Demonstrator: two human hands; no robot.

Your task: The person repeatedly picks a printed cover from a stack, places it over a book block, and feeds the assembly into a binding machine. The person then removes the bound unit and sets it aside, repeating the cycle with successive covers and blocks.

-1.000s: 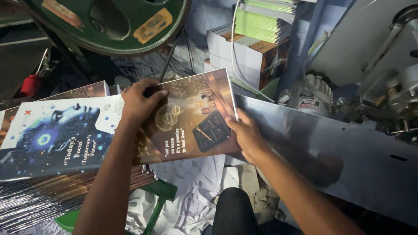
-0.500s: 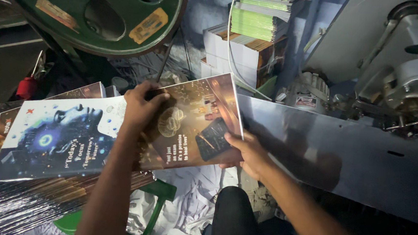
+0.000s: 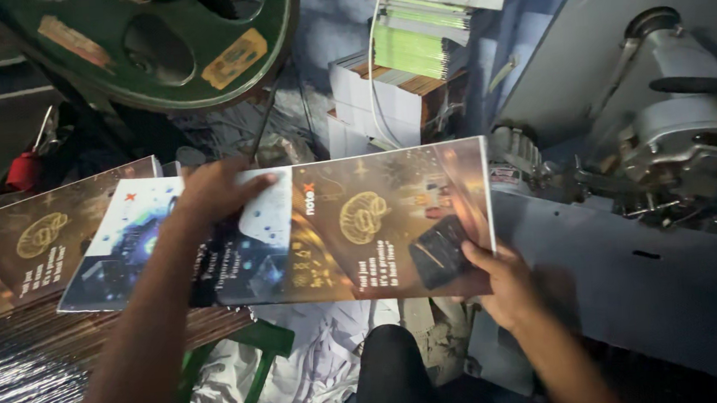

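Observation:
I hold a long glossy printed cover sheet (image 3: 352, 227), part brown with gold art, part blue and white. My left hand (image 3: 215, 190) lies flat on top of it near the middle, fingers spread. My right hand (image 3: 499, 280) grips its lower right corner from below. The sheet hovers over a stack of the same printed sheets (image 3: 34, 249) at the left.
A large green flywheel (image 3: 154, 39) stands at the top left. Grey machine housing (image 3: 632, 266) and its metal mechanism (image 3: 682, 137) fill the right. Stacks of white and green paper (image 3: 400, 81) sit behind. A green stool (image 3: 243, 361) and crumpled paper (image 3: 320, 372) lie below.
The sheet has slid to the right, off the stack. My right hand moved from its right edge down to the lower right corner; my left hand stayed on top.

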